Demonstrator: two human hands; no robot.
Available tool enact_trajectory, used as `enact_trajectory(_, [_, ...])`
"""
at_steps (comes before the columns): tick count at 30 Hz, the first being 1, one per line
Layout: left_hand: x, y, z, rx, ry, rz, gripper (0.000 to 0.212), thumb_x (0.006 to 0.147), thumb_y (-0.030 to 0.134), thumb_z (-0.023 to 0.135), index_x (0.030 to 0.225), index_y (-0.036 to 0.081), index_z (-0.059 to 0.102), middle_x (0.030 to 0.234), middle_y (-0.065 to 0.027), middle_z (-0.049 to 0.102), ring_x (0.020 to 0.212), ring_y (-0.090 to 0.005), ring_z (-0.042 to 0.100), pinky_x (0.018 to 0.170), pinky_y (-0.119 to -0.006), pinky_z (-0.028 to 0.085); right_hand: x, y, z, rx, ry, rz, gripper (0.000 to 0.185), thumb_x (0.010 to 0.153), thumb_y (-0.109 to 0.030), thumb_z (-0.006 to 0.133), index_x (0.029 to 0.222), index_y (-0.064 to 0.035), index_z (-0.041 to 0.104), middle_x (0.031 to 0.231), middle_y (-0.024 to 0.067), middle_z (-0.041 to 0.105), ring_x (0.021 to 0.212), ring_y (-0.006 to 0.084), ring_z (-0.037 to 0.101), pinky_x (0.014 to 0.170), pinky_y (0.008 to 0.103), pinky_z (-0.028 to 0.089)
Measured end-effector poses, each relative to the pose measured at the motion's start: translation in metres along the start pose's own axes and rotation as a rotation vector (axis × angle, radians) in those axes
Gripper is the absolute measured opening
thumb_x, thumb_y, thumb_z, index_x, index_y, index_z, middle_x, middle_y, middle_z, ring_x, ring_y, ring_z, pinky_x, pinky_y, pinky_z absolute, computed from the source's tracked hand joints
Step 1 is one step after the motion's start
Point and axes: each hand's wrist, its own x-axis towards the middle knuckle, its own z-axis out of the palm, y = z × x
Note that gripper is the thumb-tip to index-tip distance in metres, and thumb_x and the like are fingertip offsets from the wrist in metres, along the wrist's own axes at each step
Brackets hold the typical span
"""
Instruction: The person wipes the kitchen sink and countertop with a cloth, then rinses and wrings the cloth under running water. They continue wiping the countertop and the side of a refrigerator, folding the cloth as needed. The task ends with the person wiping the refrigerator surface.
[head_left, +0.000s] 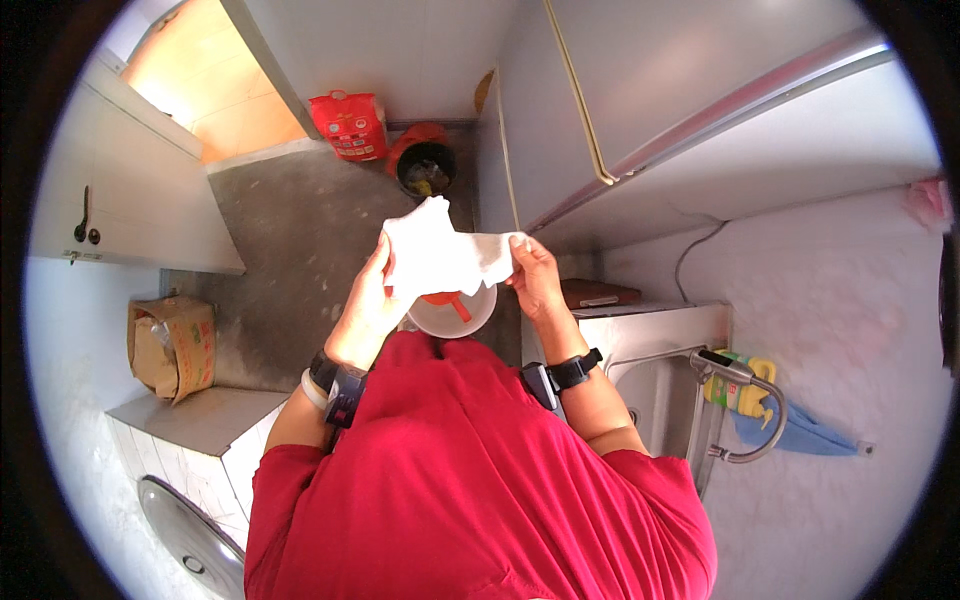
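Observation:
A white cloth (431, 255) stretches between my two hands, with a greyish patch near its right end. My left hand (373, 289) grips its left edge, thumb in front. At the right end, my right hand (538, 276) pinches a corner between thumb and fingers. Below the cloth stands a round white bucket (480, 319), its far part hidden by the cloth. Inside the bucket shows a red object with a handle-like part (457, 306); the rest of it is covered.
Ahead on the floor are a red bag (350, 127) and a dark-lined bin (405, 176) with waste. A steel sink (652, 390) with a faucet (776, 420) lies right, beside a yellow bottle (761, 369). At left are a paper sack (196, 352) and a tiled ledge (202, 421).

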Motion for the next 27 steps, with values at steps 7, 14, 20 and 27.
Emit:
enact_trajectory(7, [0.015, -0.029, -0.008, 0.049, 0.033, -0.042, 0.051, 0.094, 0.041, 0.034, 0.131, 0.006, 0.036, 0.130, -0.0093, 0.043, 0.120, -0.0221, 0.042, 0.100, -0.040, 0.035, 0.000, -0.057, 0.028, -0.866, -0.177, -0.561, 0.029, 0.088, -0.012, 0.051, 0.114, -0.0004, 0.055, 0.092, 0.0075, 0.064, 0.080, 0.0136, 0.060, 0.068, 0.0259, 0.049])
enact_trajectory(14, [0.060, -0.006, -0.016, 0.001, 0.026, -0.210, 0.040, 0.092, 0.026, 0.046, 0.125, 0.005, 0.042, 0.119, -0.0120, 0.052, 0.110, -0.0235, 0.051, 0.089, -0.038, 0.046, -0.008, -0.054, 0.060, -0.817, -0.152, -0.540, 0.024, 0.086, -0.017, 0.056, 0.105, -0.0020, 0.060, 0.078, 0.0070, 0.063, 0.064, 0.0150, 0.060, 0.059, 0.0291, 0.049])
enact_trajectory(20, [0.097, 0.056, 0.004, -0.026, -0.071, -0.381, 0.038, 0.090, 0.019, 0.049, 0.125, 0.005, 0.043, 0.121, -0.0119, 0.052, 0.112, -0.0228, 0.050, 0.094, -0.039, 0.043, 0.030, -0.028, 0.051, -0.173, -0.076, 0.107, 0.062, 0.088, -0.058, 0.034, 0.108, -0.0038, 0.057, 0.104, 0.0094, 0.060, 0.098, 0.0202, 0.055, 0.083, 0.0359, 0.042])
enact_trajectory(27, [0.147, 0.114, -0.022, 0.299, -0.181, -0.426, 0.036, 0.090, 0.018, 0.049, 0.123, 0.004, 0.043, 0.118, -0.0096, 0.052, 0.107, -0.0177, 0.052, 0.089, -0.035, 0.045, 0.058, -0.013, 0.135, -0.077, 0.296, -0.179, 0.023, 0.087, -0.024, 0.058, 0.094, -0.0020, 0.055, 0.078, -0.0029, 0.057, 0.069, 0.0118, 0.054, 0.061, 0.0264, 0.044])
